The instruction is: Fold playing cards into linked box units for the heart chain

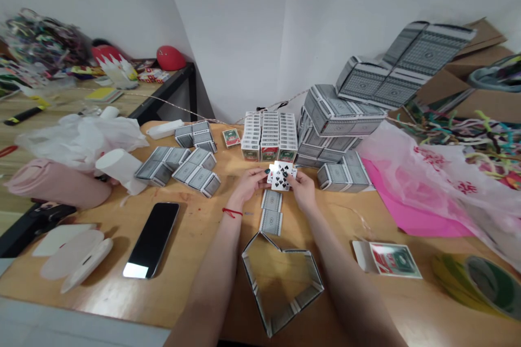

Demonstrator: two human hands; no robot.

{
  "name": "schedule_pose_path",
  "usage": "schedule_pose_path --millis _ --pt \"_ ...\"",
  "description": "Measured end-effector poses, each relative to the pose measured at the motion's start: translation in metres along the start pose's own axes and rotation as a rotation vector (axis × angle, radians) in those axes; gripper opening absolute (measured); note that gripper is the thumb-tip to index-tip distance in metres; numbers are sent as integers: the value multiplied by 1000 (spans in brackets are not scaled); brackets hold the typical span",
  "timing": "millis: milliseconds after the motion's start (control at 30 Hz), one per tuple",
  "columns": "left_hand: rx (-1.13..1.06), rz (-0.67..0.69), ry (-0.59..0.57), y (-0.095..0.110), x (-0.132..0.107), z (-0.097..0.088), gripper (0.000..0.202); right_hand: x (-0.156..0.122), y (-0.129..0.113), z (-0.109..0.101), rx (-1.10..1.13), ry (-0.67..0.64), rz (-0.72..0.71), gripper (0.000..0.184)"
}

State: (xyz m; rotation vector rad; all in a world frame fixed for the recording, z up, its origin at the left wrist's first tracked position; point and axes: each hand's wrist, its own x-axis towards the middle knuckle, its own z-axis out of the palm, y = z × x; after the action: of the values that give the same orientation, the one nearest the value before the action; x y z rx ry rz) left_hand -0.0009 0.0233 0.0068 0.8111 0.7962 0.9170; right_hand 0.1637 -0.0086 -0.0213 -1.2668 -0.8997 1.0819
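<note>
Both my hands meet over the middle of the wooden table (195, 238) and hold a small fan of playing cards (280, 175) face up, spade pips showing. My left hand (251, 181) pinches the fan's left edge; a red string circles that wrist. My right hand (302, 188) grips the right edge. Just below the hands two face-down cards (272, 211) lie in a column. Closer to me stands a heart-shaped frame (280, 281) made of cards set on edge.
Stacked card packs (269, 135) and grey pattern-backed boxes (334, 119) stand behind the hands. A black phone (152, 238) lies at left, an opened card box (388, 258) at right. White plastic bags (81, 138), pink sheet (411, 206) and tape roll (480, 282) flank the area.
</note>
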Motion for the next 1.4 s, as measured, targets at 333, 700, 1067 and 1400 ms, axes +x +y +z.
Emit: schedule_pose_path --millis 333,700,1067,1400 --pt "12 -23 -6 3 -1 3 20 -1 -1 0 -8 16 -10 35" --pt "7 -37 -75 3 -3 4 24 0 -2 -1 -47 32 -47 35" --pt "193 -63 -107 3 -1 15 38 -2 0 -4 -247 76 -112 33" --pt "226 -46 85 -3 2 26 28 -2 -4 -3 -240 67 -119 32"
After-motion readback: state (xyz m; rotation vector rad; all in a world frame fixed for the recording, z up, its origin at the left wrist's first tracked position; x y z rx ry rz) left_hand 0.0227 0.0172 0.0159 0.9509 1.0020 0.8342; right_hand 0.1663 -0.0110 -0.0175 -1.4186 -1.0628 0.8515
